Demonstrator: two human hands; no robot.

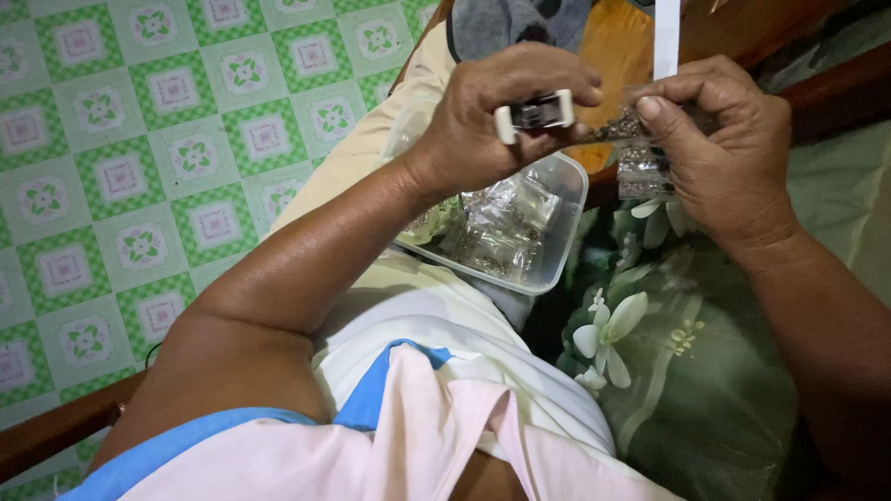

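Observation:
My left hand [495, 113] grips a small white and dark stapler [534, 113] above my lap. Beside it, my right hand [723, 148] pinches a small clear plastic packet [642, 162] filled with something dark, its top edge held near the stapler's mouth. A clear plastic container [564, 200] rests on my lap under both hands, holding several similar filled packets [500, 228].
I sit on a wooden seat [617, 43] with grey cloth [515, 12] at its far end. A green flowered cloth [661, 361] covers my right side. Green-and-white patterned floor tiles [111, 165] lie to the left. A white strip [667, 20] hangs above.

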